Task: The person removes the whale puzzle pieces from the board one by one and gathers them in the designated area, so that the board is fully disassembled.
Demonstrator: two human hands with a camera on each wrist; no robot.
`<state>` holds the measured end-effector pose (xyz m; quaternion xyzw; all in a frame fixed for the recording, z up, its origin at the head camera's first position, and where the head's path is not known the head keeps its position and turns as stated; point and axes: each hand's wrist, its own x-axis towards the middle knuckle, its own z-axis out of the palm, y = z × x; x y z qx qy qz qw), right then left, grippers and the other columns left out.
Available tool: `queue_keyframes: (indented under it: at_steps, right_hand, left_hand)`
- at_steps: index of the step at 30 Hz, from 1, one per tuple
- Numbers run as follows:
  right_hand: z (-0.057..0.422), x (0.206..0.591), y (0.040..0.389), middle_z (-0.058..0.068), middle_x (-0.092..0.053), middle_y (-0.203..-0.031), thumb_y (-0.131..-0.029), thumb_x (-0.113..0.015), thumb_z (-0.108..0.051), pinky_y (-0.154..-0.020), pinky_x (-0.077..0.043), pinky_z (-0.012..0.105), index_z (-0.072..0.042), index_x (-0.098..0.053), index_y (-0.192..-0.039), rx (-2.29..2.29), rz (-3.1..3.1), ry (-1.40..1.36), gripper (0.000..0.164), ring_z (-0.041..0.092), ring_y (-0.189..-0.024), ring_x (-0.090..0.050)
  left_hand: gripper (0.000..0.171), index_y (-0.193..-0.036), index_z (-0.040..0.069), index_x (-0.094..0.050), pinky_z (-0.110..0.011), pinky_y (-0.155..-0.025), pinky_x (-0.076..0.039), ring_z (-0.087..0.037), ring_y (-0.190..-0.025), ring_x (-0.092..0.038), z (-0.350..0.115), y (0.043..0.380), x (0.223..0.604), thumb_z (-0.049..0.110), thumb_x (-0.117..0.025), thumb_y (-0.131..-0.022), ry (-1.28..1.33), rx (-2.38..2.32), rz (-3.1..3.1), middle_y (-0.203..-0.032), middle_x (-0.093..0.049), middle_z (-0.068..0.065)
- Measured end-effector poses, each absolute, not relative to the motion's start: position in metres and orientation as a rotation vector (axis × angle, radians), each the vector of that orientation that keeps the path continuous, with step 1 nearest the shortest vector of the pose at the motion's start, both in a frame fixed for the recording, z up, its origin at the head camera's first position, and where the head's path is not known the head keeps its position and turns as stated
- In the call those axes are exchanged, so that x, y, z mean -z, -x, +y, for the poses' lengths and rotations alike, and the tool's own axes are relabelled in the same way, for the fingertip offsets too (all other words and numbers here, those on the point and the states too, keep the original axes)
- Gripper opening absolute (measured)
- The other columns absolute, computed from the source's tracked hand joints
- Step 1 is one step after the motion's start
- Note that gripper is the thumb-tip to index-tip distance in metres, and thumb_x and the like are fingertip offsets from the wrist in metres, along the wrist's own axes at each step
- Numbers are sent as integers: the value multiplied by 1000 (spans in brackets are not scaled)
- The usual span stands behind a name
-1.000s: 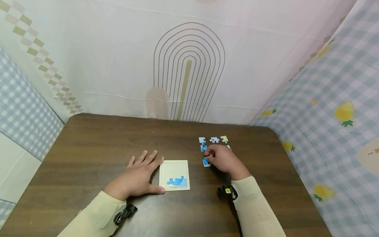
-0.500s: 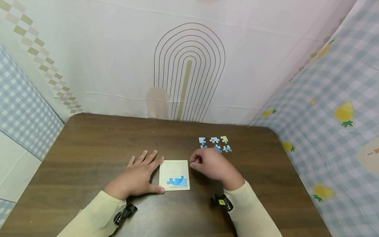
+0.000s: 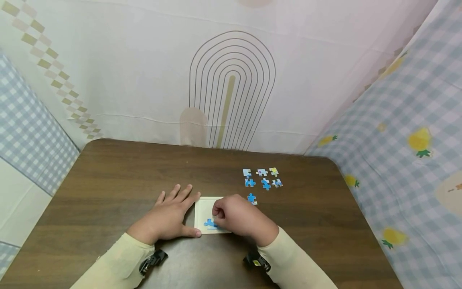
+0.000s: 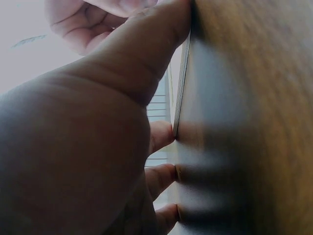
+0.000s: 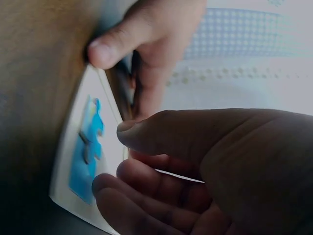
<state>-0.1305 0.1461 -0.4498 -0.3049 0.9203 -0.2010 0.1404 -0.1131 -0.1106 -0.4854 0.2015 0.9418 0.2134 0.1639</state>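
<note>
A square cream puzzle board (image 3: 203,205) lies on the table with blue puzzle pieces (image 3: 209,223) near its front edge. My left hand (image 3: 167,216) is spread flat beside it, thumb and index fingertip touching the board's left side. Over the board's right half is my right hand (image 3: 240,216), fingers bent, hiding part of the blue pieces. In the right wrist view, the thumb and fingertips of the right hand (image 5: 230,156) stand apart with nothing between them. There, a raised blue piece (image 5: 92,129) sits over a flat blue area. Whether a fingertip touches it, I cannot tell.
Several loose jigsaw pieces (image 3: 266,184) lie face up at the back right of the brown table (image 3: 144,168). One blue piece (image 3: 252,198) sits nearer, just behind the right hand. A patterned white cloth (image 3: 144,80) hangs behind the table's far edge.
My right hand has moved left and toward me, from the loose pieces to over the board. The blue piece it was touching now lies uncovered on the table. The left hand stays put.
</note>
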Motion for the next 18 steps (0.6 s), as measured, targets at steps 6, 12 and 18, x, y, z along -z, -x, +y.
queue_keyframes:
  at_steps: [6,12,18]
  right_hand:
    - [141,454,128,-15,-55,-71,-98,-83,-15,-64,-42,22,-22,-72,-85,431,2706,913,19,3,-65,-46]
    - [136,454,121,-14,-63,-84,-97,-87,-25,-69,-45,24,-24,-79,-93,218,2745,976,8,4,-73,-50]
    - [130,452,116,-13,-58,-81,-97,-85,-25,-65,-43,24,-25,-81,-92,68,2767,1037,7,4,-70,-48]
  left_hand:
    - [120,-179,24,-37,-87,-130,-13,-53,-174,-15,-111,112,485,81,-83,-84,-580,-602,2700,-189,-21,-15]
    - [120,-179,25,-36,-86,-130,-13,-53,-174,-15,-111,112,484,82,-83,-84,-583,-601,2698,-189,-21,-15]
    - [120,-179,24,-37,-86,-130,-13,-53,-174,-15,-111,112,483,81,-84,-84,-582,-607,2696,-189,-21,-15]
